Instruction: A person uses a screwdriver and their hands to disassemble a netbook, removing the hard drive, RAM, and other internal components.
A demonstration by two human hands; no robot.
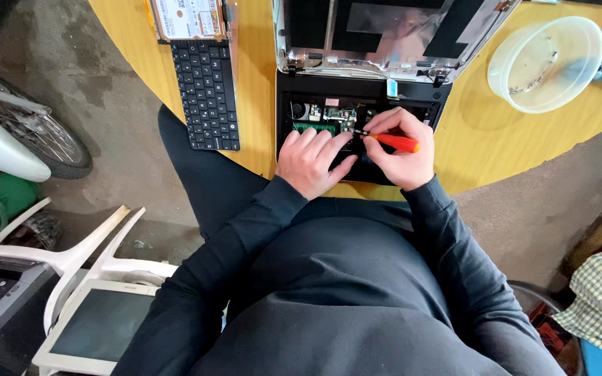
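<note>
- Two bare hands over an opened black laptop base, at the near edge of a round yellow wooden table.
- Right hand pinches a slim red-handled screwdriver, tip on the green circuit board; light, stiff, best held by the handle.
- Left hand lies flat, unclenched, steadying the base.
- Board likely fragile.
- Detached black keyboard left; clear plastic bowl far right; concrete floor.

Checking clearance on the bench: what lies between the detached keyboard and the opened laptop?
Only bare yellow table separates the keyboard from the laptop, in the head view.
</note>
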